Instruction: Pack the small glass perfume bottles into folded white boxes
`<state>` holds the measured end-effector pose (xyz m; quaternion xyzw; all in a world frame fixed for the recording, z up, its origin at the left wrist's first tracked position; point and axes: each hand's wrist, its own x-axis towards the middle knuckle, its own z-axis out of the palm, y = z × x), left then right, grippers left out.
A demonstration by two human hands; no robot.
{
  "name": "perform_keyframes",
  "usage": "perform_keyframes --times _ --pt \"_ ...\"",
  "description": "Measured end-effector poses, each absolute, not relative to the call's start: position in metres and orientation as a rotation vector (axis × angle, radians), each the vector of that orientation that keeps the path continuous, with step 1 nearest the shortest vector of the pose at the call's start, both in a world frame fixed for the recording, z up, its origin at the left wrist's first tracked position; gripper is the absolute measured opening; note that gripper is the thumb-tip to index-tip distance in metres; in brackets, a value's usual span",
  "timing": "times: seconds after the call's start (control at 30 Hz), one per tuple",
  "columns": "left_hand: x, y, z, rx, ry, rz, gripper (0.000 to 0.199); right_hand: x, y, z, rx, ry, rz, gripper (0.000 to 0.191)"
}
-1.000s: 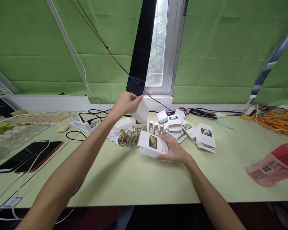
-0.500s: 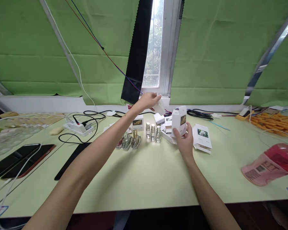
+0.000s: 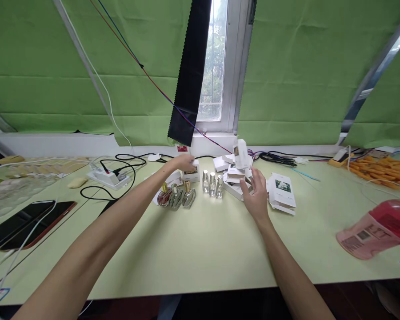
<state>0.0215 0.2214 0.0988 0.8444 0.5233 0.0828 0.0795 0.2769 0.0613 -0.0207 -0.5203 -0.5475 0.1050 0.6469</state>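
In the head view, I see the left hand [image 3: 186, 162] at the top of an upright white box [image 3: 194, 176]; I cannot tell whether its fingers grip it. The right hand [image 3: 257, 195] is spread and holds nothing, just in front of a pile of cartons [image 3: 236, 173], above which 1 tilted carton [image 3: 242, 154] shows (resting or airborne, I cannot tell). Between the hands stand 3 slim bottles [image 3: 212, 186], with 3 rounded bottles [image 3: 175, 199] to their left.
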Motion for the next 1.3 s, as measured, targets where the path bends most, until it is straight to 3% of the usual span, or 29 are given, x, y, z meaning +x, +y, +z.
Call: perform_keyframes --times 0.3,0.57,0.7,0.83,1.03,1.3 --pt "0.005 0.21 0.09 2.599 1.596 0.429 0.024 0.266 0.054 -0.015 -1.164 -1.401 0.305 0.027" --pt "-0.001 0.15 0.129 2.479 1.687 0.823 0.027 0.254 0.048 -0.019 -1.168 -1.651 0.662 0.032" --pt "0.005 0.106 0.135 2.235 1.541 1.011 0.038 0.247 0.045 -0.021 -1.071 -1.658 0.972 0.047" --pt "0.018 0.074 0.099 1.784 1.239 1.052 0.054 0.241 0.041 -0.016 -0.856 -1.561 1.297 0.056" --pt "0.027 0.032 0.033 1.357 1.217 0.95 0.054 0.242 0.038 -0.009 -0.935 -1.494 1.476 0.042" --pt "-0.005 0.023 0.005 1.355 1.229 0.605 0.055 0.241 0.04 -0.025 -1.067 -1.577 1.587 0.043"
